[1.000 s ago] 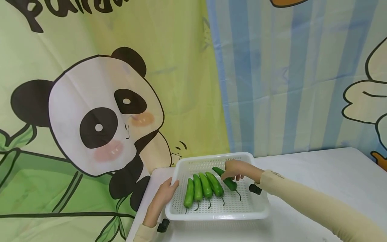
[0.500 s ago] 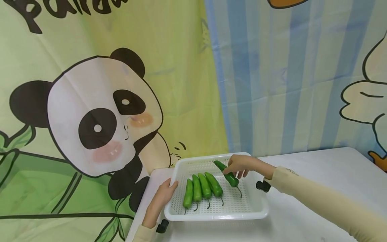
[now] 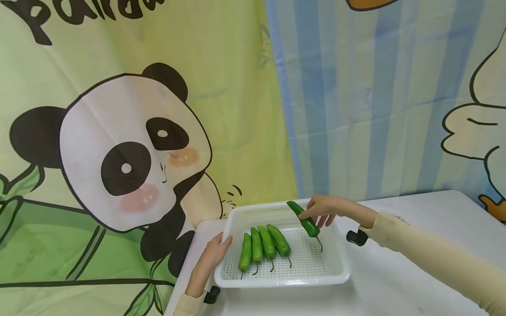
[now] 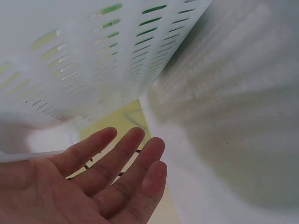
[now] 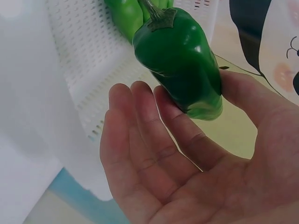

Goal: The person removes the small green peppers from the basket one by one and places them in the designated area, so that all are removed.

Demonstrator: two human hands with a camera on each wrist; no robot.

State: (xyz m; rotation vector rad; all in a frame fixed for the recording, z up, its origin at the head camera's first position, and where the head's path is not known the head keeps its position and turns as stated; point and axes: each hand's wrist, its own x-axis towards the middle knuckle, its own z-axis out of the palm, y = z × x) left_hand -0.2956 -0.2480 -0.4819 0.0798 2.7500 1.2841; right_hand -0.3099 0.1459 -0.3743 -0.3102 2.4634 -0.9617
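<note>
In the head view my right hand [image 3: 325,208] holds a dark green chili pepper [image 3: 305,221] up over the right side of a white plastic basket [image 3: 284,284]. The right wrist view shows the pepper [image 5: 180,56] pinched between thumb and index finger, its stem end toward the camera; the other fingers are apart from it. Several lighter green peppers [image 3: 257,245] lie side by side in the basket's left half, stems toward me. My left hand [image 3: 215,252] holds the basket's left rim, thumb over the edge. Its fingers [image 4: 124,158] extend loosely outside the perforated wall in the left wrist view.
The basket stands on a white table [image 3: 419,237], which extends to the right. Behind it hangs a curtain [image 3: 245,109] with a panda print and blue stripes. Dark wrist cameras [image 3: 357,237] are worn on both arms.
My right hand has lifted the dark green pepper from the basket floor and moved it up and to the right. The left hand and the other peppers have stayed in place.
</note>
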